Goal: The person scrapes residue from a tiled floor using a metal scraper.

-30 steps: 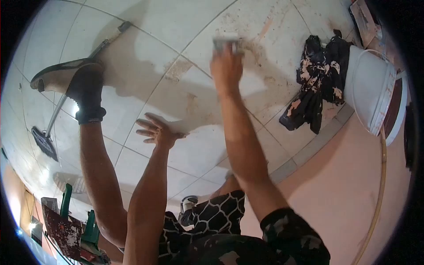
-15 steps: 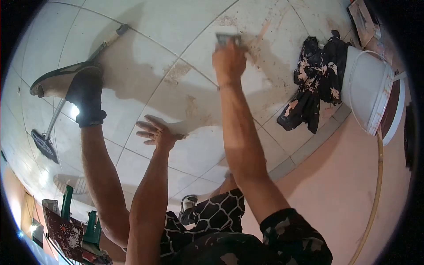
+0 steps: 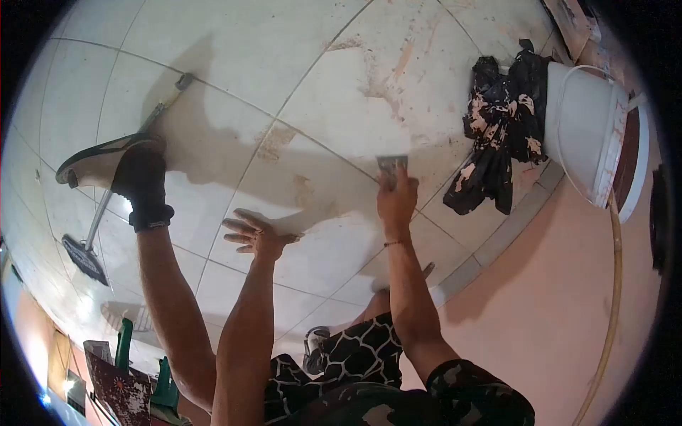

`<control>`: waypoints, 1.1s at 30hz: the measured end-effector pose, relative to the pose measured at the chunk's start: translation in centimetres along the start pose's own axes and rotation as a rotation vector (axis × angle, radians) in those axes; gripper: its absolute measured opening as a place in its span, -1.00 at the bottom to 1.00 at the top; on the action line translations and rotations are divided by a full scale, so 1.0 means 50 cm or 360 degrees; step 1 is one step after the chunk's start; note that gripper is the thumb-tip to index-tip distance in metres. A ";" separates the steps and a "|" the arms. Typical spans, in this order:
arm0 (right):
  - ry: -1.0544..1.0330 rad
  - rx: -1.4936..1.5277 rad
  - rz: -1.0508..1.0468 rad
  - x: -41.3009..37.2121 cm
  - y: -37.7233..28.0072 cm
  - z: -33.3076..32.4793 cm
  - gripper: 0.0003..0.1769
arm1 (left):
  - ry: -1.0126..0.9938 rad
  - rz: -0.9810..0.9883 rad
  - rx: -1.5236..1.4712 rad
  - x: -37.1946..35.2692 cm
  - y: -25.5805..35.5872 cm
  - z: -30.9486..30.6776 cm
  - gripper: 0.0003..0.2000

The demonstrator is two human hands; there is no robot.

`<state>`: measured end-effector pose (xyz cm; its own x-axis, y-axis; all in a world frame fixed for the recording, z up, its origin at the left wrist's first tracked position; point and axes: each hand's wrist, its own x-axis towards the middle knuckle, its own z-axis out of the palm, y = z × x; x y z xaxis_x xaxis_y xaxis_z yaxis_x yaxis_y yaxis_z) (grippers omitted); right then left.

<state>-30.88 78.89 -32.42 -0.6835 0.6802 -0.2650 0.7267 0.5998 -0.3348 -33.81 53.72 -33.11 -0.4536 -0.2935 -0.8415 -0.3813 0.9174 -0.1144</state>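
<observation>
Right hand [image 3: 398,202], gripping the scraper [image 3: 393,165], has dragged it from 12 o'clock to centre across the stained floor [image 3: 284,42], one stroke finished; left hand [image 3: 254,234] stays open, flat, at its 9 o'clock.

I've got one view only, head-worn, fisheye with dark rounded corners. It faces forward and steeply down onto the white glazed tile floor [image 3: 234,42], close, within arm's reach. Both forearms run up from the bottom edge. The left hand [image 3: 254,234] and the right hand [image 3: 396,202], gripping a grey flat-bladed scraper [image 3: 392,165], sit near centre. White plastic bucket [image 3: 579,128] bends along the right edge, pink painted wall [image 3: 540,284] lower right.
</observation>
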 end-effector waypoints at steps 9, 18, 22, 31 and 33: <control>-0.0009 -0.0075 0.0184 0.102 -0.070 -0.024 -0.60 | -0.0046 -0.0029 0.0021 0.002 0.001 -0.002 0.54; 0.0096 -0.0051 -0.0017 0.165 -0.078 -0.026 -0.57 | -0.0026 0.0002 -0.0013 0.001 -0.010 -0.001 0.54; 0.0033 -0.0167 0.0143 0.386 -0.120 -0.041 -0.56 | -0.0044 -0.0022 -0.0023 -0.004 -0.012 0.007 0.52; -0.0137 -0.0135 0.0134 0.415 -0.088 -0.070 -0.55 | 0.0038 0.0005 -0.0034 0.005 -0.013 0.013 0.53; -0.0027 -0.0286 0.0082 0.332 -0.053 -0.060 -0.52 | 0.0004 0.0001 -0.0026 0.007 -0.010 0.011 0.53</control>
<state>-43.95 89.84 -33.20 -0.6450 0.7057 -0.2930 0.7603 0.6311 -0.1537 -33.33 53.30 -33.62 -0.4556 -0.2936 -0.8404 -0.3939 0.9131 -0.1054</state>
